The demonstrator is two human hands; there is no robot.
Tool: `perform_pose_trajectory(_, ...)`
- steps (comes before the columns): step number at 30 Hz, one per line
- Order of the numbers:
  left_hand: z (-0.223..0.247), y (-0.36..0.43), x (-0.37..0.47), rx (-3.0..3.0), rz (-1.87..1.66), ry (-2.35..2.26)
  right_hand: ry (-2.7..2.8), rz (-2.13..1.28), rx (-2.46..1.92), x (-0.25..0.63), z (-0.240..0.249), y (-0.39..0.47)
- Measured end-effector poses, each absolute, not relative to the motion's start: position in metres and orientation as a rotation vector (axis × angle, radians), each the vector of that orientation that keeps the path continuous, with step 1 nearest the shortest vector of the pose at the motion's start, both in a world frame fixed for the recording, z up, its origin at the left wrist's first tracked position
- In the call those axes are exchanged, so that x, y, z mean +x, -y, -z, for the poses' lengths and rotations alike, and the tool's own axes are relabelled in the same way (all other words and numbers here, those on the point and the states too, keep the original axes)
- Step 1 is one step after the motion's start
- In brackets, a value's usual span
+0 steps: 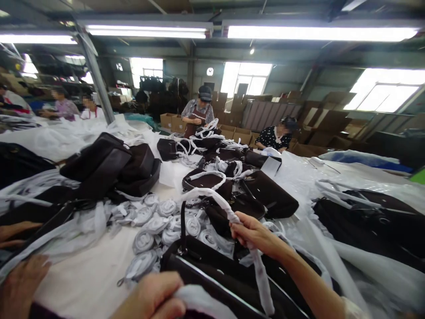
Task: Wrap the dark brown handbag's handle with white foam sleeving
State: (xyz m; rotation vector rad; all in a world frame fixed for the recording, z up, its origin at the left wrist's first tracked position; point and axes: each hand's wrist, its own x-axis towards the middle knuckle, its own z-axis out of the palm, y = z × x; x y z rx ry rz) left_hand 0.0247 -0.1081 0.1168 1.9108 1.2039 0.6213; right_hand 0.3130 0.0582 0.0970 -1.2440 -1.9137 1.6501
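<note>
Right hand (257,235) closed round a wrapped handle (212,192); left hand (149,294) curled tight on white wrapping (202,297). Hard pulling might tear it; coiled straps (143,241) beyond the fingers could scatter.

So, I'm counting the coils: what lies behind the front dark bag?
Just behind the front dark bag lie white-wrapped coils and another dark bag. Anything under its body is covered.
</note>
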Motion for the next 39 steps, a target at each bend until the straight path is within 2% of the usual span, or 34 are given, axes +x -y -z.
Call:
perform_pose_trajectory(3, -0.181, 0.063, 0.049, 2.332, -0.654, -1.219, 2.023, -1.556, -1.084, 0.316, -0.144, -0.036)
perform_pose_trajectory(6, -0.221, 0.025, 0.078, 2.65, -0.649, -1.012, 2.037, -1.63, -0.936, 0.321, -0.17, -0.012)
perform_pose_trajectory(10, -0.22, 0.002, 0.11, 2.938, -0.614, -0.973, 1.823, -1.793, -0.91, 0.326, -0.172, 0.009)
perform_pose_trajectory(15, -0.204, 0.0, 0.113, 3.251, -0.749, -1.014, 1.82, -1.578, -1.122, 0.321, -0.168, 0.012)
perform_pose_trajectory(19, -0.229, 0.0, 0.089, 2.871, -0.44, -1.14, 1.954, -1.51, -1.128, 0.315, -0.167, 0.01)
perform_pose_trajectory(23, -0.243, -0.008, 0.077, 2.684, -0.474, -0.992, 2.007, -1.539, -1.147, 0.311, -0.171, 0.007)
perform_pose_trajectory(26, -0.228, -0.019, 0.076, 2.39, -0.395, -0.754, 2.06, -1.53, -1.146, 0.313, -0.177, 0.004)
perform_pose_trajectory(30, -0.205, -0.034, 0.058, 1.929, -0.441, -0.795, 2.086, -1.475, -1.265, 0.329, -0.175, 0.0)
perform_pose_trajectory(36, -0.195, -0.021, 0.041, 1.828, -0.544, -0.865, 2.097, -1.317, -1.289, 0.334, -0.165, -0.007)
perform_pose_trajectory(39, -0.185, -0.013, 0.045, 1.7, -0.431, -0.801, 2.112, -1.312, -1.307, 0.328, -0.168, -0.013)
